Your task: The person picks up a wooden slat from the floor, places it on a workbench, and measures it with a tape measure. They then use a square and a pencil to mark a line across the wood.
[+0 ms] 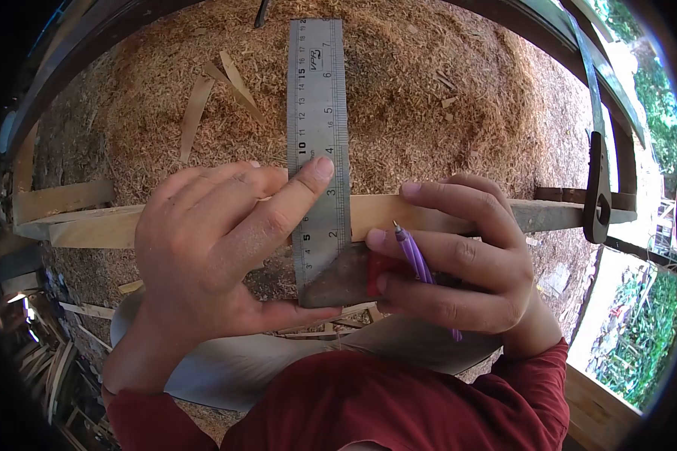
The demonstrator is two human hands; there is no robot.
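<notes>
A combination square lies across a pale wooden strip (pixel 372 214), its steel ruler blade (pixel 316 113) pointing away from me and its dark head (pixel 338 278) on my side of the strip. My left hand (pixel 210 233) grips it, with the index finger pressed on the blade and the thumb under the head. A purple pen (pixel 416 259) is held between the fingers of my right hand (pixel 474 255), tip up towards the strip. Right fingertips rest on the strip and beside a red part (pixel 376 272) of the head, which they partly cover.
Sawdust (pixel 444 105) covers the ground beyond the strip, with thin wood offcuts (pixel 195 113) on it. A long tool with a dark handle (pixel 598 188) stands at the right end. Wood scraps (pixel 53 368) pile up at lower left.
</notes>
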